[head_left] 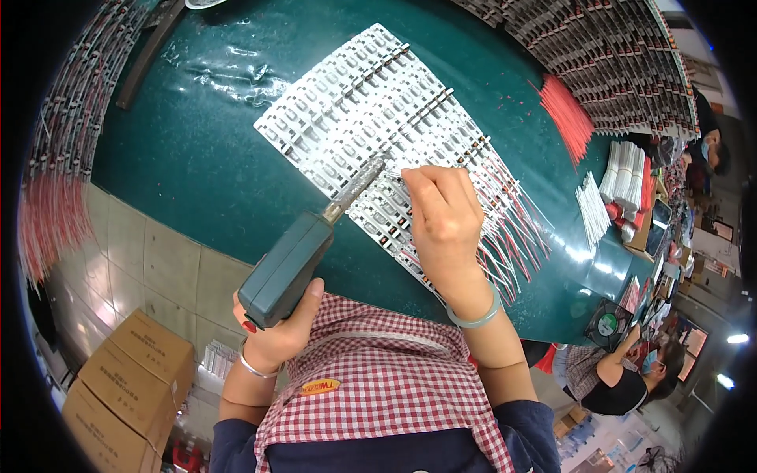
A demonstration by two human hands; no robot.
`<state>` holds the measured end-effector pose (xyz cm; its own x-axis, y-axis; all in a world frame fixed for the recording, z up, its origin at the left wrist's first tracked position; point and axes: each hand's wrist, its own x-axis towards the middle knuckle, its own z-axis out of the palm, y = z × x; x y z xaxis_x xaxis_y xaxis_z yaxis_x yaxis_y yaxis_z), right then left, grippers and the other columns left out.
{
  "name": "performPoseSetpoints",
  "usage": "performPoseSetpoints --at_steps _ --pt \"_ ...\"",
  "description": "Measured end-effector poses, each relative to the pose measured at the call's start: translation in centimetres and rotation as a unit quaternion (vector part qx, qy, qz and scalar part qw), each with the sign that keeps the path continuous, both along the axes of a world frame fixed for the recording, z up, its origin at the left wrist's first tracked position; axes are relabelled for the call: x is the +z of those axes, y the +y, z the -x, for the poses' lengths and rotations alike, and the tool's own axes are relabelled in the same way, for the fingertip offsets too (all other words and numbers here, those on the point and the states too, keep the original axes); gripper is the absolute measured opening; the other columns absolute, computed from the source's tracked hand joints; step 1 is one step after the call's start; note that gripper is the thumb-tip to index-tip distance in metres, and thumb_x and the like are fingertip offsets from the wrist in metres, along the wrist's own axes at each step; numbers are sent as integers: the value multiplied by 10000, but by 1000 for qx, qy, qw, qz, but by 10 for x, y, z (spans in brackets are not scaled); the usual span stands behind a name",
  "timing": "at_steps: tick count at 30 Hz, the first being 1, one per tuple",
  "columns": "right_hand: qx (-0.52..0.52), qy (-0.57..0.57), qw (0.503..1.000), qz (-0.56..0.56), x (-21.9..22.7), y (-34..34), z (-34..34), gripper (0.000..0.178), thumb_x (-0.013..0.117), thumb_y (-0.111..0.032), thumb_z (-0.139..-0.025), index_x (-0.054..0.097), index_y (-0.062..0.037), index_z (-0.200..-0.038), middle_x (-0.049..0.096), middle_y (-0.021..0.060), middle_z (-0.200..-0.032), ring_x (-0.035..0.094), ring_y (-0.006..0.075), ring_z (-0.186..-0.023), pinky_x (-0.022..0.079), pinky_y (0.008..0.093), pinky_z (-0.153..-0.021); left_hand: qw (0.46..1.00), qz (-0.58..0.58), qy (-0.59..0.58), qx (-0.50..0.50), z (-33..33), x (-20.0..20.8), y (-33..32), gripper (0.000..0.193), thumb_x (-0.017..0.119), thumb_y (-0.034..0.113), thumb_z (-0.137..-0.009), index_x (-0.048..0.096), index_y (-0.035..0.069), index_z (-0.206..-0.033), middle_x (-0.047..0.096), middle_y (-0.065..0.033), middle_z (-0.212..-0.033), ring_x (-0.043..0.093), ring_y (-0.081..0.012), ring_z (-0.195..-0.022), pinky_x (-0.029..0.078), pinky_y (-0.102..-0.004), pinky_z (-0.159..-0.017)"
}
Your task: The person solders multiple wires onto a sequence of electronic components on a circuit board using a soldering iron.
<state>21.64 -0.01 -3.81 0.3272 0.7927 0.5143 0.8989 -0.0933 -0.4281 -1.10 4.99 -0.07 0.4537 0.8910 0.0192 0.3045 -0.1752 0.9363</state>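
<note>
My left hand (285, 335) is closed round the dark green body of a soldering gun (285, 266). Its long metal tip reaches up and to the right, onto a sheet of white modules (347, 98) laid out in rows on the table. Just right of the tip, my right hand (448, 217) is over the modules with fingers pinched together; whatever they hold is too small to make out. Red and white wires (509, 225) trail off the sheet's right side, beyond my right hand.
The modules lie on a dark green tabletop (197, 150). Bundled red wires (566, 118) and white wires (593, 211) sit at the right. Wired module strips (67, 134) hang at the far left. Cardboard boxes (130, 386) stand on the floor. A co-worker (623, 370) is at lower right.
</note>
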Motion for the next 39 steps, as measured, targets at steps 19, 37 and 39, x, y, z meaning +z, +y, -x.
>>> performPoseSetpoints --at_steps 19,37,39 --pt "-9 -20 1000 9 6 2 -1 280 671 126 -673 686 -1 -922 628 91 -850 602 248 -778 510 349 -655 997 -21 28 -73 -8 1 3 202 722 -47 -741 677 -48 -939 648 -127 -868 637 -218 -702 509 -287 -637" --pt "2 1 1000 -29 9 -3 7 295 666 133 -698 672 5 -964 632 98 -862 590 254 -763 490 361 -638 998 -60 24 -23 8 -8 -8 236 747 -14 -752 697 -61 -978 694 -161 -895 688 -254 -756 549 -308 -690" --pt "9 8 1000 -23 4 -4 10 299 674 136 -692 674 8 -961 632 99 -859 587 254 -755 483 357 -628 998 -55 15 -20 8 -9 -9 236 745 -20 -750 697 -62 -978 693 -158 -891 686 -254 -755 548 -308 -686"
